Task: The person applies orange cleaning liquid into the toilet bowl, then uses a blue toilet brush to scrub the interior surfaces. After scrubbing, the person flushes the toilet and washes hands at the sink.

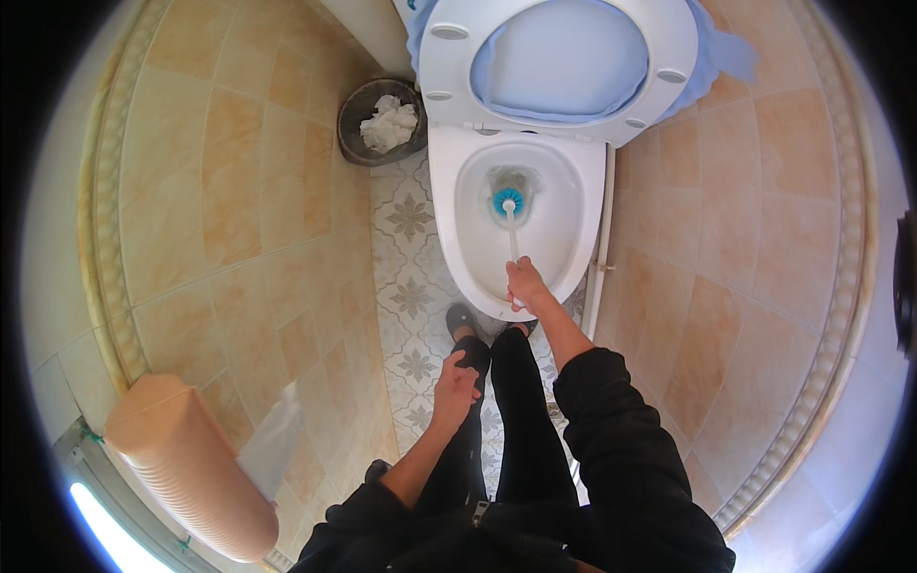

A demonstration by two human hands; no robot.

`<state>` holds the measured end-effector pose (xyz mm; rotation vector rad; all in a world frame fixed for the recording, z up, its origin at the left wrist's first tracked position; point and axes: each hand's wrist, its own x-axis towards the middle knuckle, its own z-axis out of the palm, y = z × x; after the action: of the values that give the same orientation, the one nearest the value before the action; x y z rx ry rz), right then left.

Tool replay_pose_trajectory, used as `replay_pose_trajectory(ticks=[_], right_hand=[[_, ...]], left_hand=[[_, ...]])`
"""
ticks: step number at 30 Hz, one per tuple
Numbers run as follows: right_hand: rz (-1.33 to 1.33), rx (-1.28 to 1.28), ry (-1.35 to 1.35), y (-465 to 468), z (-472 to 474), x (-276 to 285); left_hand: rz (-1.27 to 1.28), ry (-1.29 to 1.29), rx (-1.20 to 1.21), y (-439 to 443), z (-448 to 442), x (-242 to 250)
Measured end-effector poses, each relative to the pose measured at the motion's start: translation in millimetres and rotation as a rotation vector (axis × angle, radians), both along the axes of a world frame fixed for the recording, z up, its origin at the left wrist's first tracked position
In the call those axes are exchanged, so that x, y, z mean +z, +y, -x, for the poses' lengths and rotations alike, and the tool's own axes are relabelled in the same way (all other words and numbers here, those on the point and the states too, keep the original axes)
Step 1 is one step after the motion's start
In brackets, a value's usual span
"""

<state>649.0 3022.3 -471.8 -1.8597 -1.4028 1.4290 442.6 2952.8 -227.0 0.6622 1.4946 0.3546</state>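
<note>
My right hand [527, 283] grips the pale handle of a toilet brush [512, 240] over the front of a white toilet bowl [473, 247]. The brush's round head of blue bristles [508, 201] is down in the bowl, at the drain opening, where the water looks greyish. My left hand [454, 390] is held in front of my left leg, with nothing in it and its fingers loosely bent. Behind the bowl, the white seat [673, 43] and the lid with its light blue cover [562, 57] are raised.
Left of the toilet stands a dark waste bin [351, 136] holding crumpled white paper [389, 124]. A white pipe [600, 251] runs along the right side. Tiled walls [236, 179] close in on both sides. A ribbed peach-coloured paper dispenser [190, 469] hangs at lower left, a white sheet [272, 444] sticking out.
</note>
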Motion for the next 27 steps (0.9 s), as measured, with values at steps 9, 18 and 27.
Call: replay_pose_trajectory(ticks=[9,18,27], right_hand=[[0.906,-0.375,0.329,-82,22,225],[0.695,-0.394,0.470,18,39,143],[0.744,-0.761,0.519,-47,17,168]], left_hand=[[0.093,0.043,0.061,-19,12,-5],[0.052,0.002,0.051,12,-20,-24],[0.114,0.027,0.022,3,-5,-26]])
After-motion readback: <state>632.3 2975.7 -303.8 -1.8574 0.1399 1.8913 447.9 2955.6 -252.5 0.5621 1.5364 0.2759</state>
